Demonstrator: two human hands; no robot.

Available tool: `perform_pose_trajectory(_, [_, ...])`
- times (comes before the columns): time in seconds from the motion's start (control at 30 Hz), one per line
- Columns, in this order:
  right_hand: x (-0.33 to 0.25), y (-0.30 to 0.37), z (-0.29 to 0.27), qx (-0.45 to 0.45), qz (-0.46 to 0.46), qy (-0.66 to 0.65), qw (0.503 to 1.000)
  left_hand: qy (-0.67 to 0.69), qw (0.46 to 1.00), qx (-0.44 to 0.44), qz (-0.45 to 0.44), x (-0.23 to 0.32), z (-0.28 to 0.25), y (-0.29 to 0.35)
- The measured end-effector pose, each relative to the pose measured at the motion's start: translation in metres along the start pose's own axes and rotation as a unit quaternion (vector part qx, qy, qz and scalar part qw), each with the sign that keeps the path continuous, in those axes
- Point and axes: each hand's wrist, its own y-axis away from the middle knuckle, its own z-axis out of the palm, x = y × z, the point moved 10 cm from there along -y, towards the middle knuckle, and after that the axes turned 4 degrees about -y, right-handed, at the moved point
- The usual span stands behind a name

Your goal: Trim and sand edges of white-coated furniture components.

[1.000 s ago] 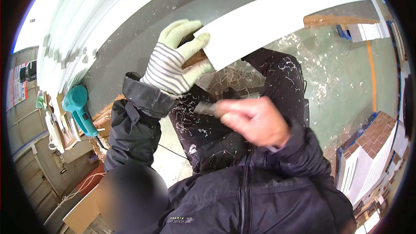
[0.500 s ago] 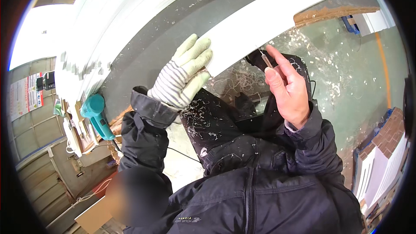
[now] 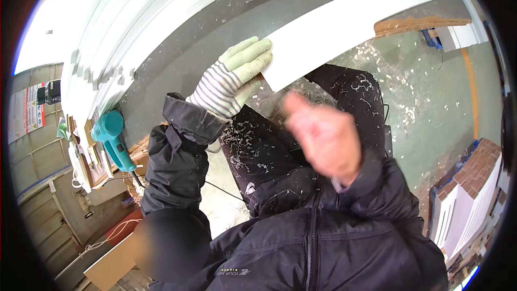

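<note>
My left hand (image 3: 234, 75), in a striped knit glove with a pale green coated palm, is open at the near-left end of a long white strip panel (image 3: 328, 35). Its fingers are stretched out, and the fingertips touch the panel's end. The panel lies along a dark grey work surface, its near corner overhanging my knees. My bare right hand (image 3: 323, 137) hovers over my lap, just below that corner and apart from it. Motion smears its fingers, so whether they hold anything is hidden.
Stacked white strips (image 3: 129, 27) run along the far left. A teal power tool (image 3: 114, 140) lies beside them. White shavings cover my dark trousers (image 3: 253, 151) and scraps dot the green floor (image 3: 425, 108). Brown-topped white boxes (image 3: 476, 183) stand at right.
My right hand has moved left and nearer to me, away from the panel's edge. The slim metal-tipped tool it held no longer shows. My left hand stays at the panel's end.
</note>
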Motion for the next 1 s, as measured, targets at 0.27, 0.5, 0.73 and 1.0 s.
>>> perform_pose_trajectory(0.27, [0.008,0.002,-0.036,0.107,-0.008,-0.136,0.985,-0.147,0.984,0.100,-0.004,0.023,-0.002,-0.006])
perform_pose_trajectory(0.5, [0.025,0.016,-0.094,0.248,-0.008,-0.222,0.943,0.134,0.910,0.252,-0.300,0.033,-0.009,0.029])
perform_pose_trajectory(0.73, [0.004,-0.043,-0.084,0.201,-0.070,-0.079,0.974,0.516,0.701,0.270,-0.411,0.029,0.046,0.054])
perform_pose_trajectory(1.0, [0.002,-0.057,-0.071,0.148,-0.029,-0.038,0.988,0.511,0.716,0.254,-0.402,0.011,0.053,0.057])
